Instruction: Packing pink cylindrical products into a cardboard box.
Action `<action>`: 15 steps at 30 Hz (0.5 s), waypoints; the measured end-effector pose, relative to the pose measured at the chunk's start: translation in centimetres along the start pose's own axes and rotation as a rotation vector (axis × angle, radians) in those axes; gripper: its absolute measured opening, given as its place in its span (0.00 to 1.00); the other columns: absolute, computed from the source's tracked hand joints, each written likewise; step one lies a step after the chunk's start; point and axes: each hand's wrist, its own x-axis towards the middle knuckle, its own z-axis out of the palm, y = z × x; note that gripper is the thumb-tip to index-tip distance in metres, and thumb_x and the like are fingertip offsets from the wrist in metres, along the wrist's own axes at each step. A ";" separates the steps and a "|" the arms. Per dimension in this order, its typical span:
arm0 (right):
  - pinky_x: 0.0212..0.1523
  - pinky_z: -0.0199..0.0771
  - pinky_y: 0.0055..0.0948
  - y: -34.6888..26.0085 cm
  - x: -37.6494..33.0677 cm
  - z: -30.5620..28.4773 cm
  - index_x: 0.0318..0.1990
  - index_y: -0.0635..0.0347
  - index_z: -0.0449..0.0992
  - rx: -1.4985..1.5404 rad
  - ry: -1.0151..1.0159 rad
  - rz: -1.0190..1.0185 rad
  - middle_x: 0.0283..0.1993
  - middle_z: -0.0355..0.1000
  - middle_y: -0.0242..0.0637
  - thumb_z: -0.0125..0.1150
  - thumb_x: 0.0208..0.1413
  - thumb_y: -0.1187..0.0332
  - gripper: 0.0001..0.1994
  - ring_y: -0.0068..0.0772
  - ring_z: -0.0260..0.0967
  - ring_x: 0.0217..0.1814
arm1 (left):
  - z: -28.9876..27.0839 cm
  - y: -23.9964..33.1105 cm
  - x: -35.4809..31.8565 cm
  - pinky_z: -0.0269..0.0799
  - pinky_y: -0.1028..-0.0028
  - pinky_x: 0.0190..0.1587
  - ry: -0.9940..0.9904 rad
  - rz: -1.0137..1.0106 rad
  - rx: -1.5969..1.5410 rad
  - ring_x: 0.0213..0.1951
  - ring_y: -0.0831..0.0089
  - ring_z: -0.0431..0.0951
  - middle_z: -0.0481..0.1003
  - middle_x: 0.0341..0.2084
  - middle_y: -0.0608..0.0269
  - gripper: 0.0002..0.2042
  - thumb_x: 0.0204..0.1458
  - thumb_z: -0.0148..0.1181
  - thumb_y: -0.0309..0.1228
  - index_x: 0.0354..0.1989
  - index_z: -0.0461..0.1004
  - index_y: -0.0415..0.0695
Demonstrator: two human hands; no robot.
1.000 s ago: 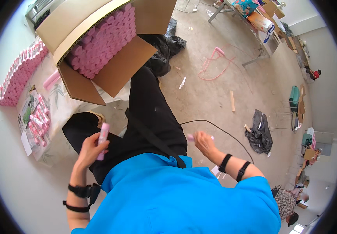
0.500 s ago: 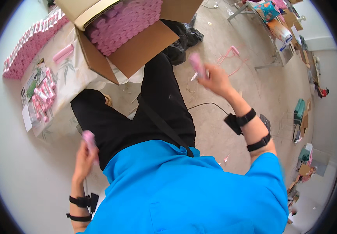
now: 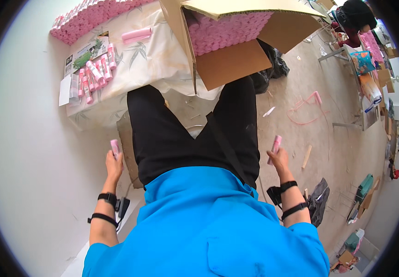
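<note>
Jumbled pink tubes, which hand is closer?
Left. The left hand is below and slightly right of the jumbled tubes in the picture; the right hand is much farther right.

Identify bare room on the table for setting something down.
Bare tablecloth lies between the lone pink tube and the near edge, left of the open carton. Crowded: the loose sticks by the printed sheet, and the pink stack behind.
</note>
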 end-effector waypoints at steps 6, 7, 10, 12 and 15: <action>0.28 0.68 0.27 -6.7 -0.8 1.5 0.36 0.63 0.78 0.203 -0.277 -0.099 0.26 0.70 0.30 0.64 0.54 0.60 0.13 0.22 0.67 0.28 | 4.8 4.4 3.0 0.71 0.65 0.38 -0.008 -0.240 -0.275 0.34 0.63 0.78 0.76 0.28 0.55 0.14 0.61 0.52 0.37 0.41 0.71 0.36; 0.29 0.68 0.26 -9.0 -2.5 -0.5 0.37 0.63 0.77 0.352 -0.385 -0.107 0.27 0.70 0.29 0.62 0.56 0.62 0.12 0.20 0.66 0.29 | 4.0 3.6 2.4 0.71 0.67 0.38 -0.101 -0.134 -0.245 0.34 0.67 0.78 0.76 0.30 0.56 0.15 0.61 0.52 0.38 0.42 0.71 0.36; 0.29 0.66 0.25 -13.6 -7.5 -4.3 0.42 0.63 0.75 0.179 -0.483 -0.433 0.30 0.69 0.26 0.60 0.58 0.64 0.11 0.18 0.64 0.30 | -1.2 8.2 -0.1 0.71 0.70 0.36 -0.349 0.034 -0.248 0.33 0.72 0.75 0.76 0.31 0.60 0.14 0.62 0.51 0.37 0.46 0.71 0.37; 0.36 0.68 0.22 -18.5 -10.8 -5.1 0.48 0.62 0.73 0.334 -0.691 -0.573 0.35 0.69 0.27 0.64 0.57 0.66 0.14 0.16 0.65 0.36 | -5.4 13.6 -1.6 0.71 0.72 0.34 -0.460 0.085 -0.289 0.31 0.75 0.74 0.76 0.32 0.62 0.14 0.63 0.49 0.36 0.50 0.71 0.39; 0.48 0.72 0.24 -26.9 -14.2 -3.4 0.60 0.64 0.64 0.430 -0.932 -0.679 0.46 0.72 0.34 0.69 0.53 0.67 0.29 0.20 0.69 0.47 | -7.6 19.0 1.7 0.73 0.76 0.37 -0.466 0.169 -0.840 0.33 0.78 0.75 0.75 0.34 0.63 0.17 0.62 0.53 0.34 0.56 0.67 0.41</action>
